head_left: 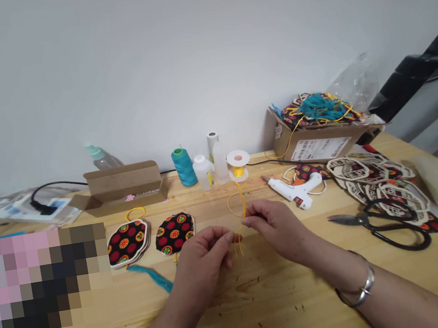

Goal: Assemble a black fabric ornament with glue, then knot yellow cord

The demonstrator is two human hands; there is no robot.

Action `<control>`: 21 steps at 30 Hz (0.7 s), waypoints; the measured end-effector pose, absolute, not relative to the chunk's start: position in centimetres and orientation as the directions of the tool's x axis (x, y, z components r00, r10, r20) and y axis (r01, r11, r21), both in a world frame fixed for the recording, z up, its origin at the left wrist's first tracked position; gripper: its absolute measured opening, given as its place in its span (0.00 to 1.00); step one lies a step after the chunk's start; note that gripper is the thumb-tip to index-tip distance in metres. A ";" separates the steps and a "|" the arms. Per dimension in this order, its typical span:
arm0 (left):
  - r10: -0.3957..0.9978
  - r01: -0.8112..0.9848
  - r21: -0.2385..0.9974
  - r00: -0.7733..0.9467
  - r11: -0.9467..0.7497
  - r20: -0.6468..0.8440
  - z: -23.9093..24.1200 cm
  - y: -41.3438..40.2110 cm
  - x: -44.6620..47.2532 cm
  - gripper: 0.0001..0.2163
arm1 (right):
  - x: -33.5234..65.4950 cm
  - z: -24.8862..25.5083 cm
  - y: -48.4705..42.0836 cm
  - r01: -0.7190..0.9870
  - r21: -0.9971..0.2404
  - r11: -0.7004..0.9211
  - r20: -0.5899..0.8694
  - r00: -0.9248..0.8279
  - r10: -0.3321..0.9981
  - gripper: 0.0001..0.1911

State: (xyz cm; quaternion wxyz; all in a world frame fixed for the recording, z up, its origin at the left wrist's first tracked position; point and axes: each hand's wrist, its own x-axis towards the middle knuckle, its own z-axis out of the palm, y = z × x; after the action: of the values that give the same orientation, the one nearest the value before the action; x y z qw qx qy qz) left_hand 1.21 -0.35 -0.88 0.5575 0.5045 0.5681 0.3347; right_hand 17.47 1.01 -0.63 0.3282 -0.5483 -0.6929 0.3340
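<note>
My left hand (203, 260) and my right hand (274, 227) meet over the wooden table (265, 300), fingertips pinching a thin yellow cord (237, 205). The cord rises in a loop towards a yellow spool (238, 172) with a white flange, and short ends hang below my fingers. Left of my left hand lie two black fabric-covered shapes with a red and green pattern (174, 233) (127, 244), one with a yellow loop (135, 214) at its top. A teal cord (150, 278) runs beneath my left hand's side.
A white glue gun (296, 190) and black-handled scissors (379, 227) lie to the right, near a pile of cut-out wooden frames (375, 183). Along the wall stand a teal thread cone (184, 167), white bottles (204, 172) and a cardboard box (318, 145) of tangled pieces. A pixelated patch covers the lower left.
</note>
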 end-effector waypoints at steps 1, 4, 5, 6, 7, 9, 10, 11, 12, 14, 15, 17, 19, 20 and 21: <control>0.949 0.200 0.945 0.127 0.260 -0.288 -0.8 -0.4 1.2 0.08 | 17.5 -0.7 1.0 0.547 -0.818 0.178 0.094 -0.179 0.979 0.10; 0.954 0.137 0.956 0.119 0.258 -0.274 -0.6 -0.5 1.4 0.08 | 17.5 -0.8 1.0 0.546 -0.817 0.186 0.102 -0.182 0.978 0.09; 0.955 0.114 0.960 0.121 0.258 -0.271 -0.6 -0.6 1.5 0.08 | 17.5 -0.8 1.0 0.542 -0.818 0.191 0.106 -0.185 0.977 0.09; 0.955 0.101 0.961 0.126 0.257 -0.269 -0.6 -0.6 1.5 0.08 | 17.5 -0.7 1.0 0.539 -0.819 0.198 0.112 -0.189 0.976 0.08; 0.955 0.101 0.962 0.132 0.255 -0.267 -0.6 -0.6 1.5 0.09 | 17.5 -0.7 0.9 0.536 -0.819 0.207 0.119 -0.195 0.974 0.08; 0.953 0.130 0.961 0.154 0.243 -0.262 -0.8 -0.7 1.5 0.11 | 17.4 -0.5 0.8 0.528 -0.820 0.220 0.125 -0.210 0.970 0.07; 0.951 0.150 0.960 0.168 0.235 -0.259 -1.0 -0.7 1.4 0.11 | 17.4 -0.5 0.7 0.521 -0.824 0.224 0.122 -0.222 0.967 0.07; 0.949 0.168 0.959 0.183 0.228 -0.258 -1.1 -0.8 1.4 0.12 | 17.4 -0.4 0.6 0.511 -0.829 0.226 0.117 -0.237 0.964 0.07; 0.945 0.185 0.957 0.196 0.225 -0.260 -1.3 -0.8 1.3 0.12 | 17.3 -0.3 0.6 0.500 -0.835 0.229 0.113 -0.250 0.962 0.07; 0.941 0.216 0.952 0.213 0.217 -0.263 -1.4 -0.8 1.2 0.13 | 17.3 -0.3 0.5 0.481 -0.846 0.231 0.106 -0.273 0.956 0.07; 0.943 0.227 0.952 0.215 0.206 -0.256 -1.3 -0.7 1.1 0.12 | 17.3 -0.3 0.5 0.474 -0.849 0.233 0.105 -0.282 0.954 0.07; 0.946 0.236 0.956 0.226 0.176 -0.230 -1.0 -0.6 1.1 0.10 | 17.3 -0.3 0.6 0.471 -0.850 0.236 0.103 -0.290 0.951 0.07; 0.947 0.231 0.960 0.240 0.157 -0.213 -0.7 -0.6 1.1 0.08 | 17.3 -0.4 0.6 0.475 -0.847 0.239 0.102 -0.297 0.950 0.07; 0.945 0.231 0.960 0.244 0.160 -0.217 -0.5 -0.5 1.1 0.08 | 17.3 -0.4 0.6 0.477 -0.845 0.242 0.103 -0.299 0.949 0.08; 0.941 0.235 0.956 0.248 0.174 -0.232 -0.5 -0.5 1.1 0.08 | 17.3 -0.5 0.6 0.476 -0.845 0.244 0.104 -0.301 0.948 0.08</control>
State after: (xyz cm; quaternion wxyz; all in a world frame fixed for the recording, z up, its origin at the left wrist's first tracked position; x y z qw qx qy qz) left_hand 1.09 -0.53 -0.46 0.5576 0.5594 0.5254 0.3165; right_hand 17.29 0.63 -0.45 0.3236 -0.4950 -0.7193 0.3646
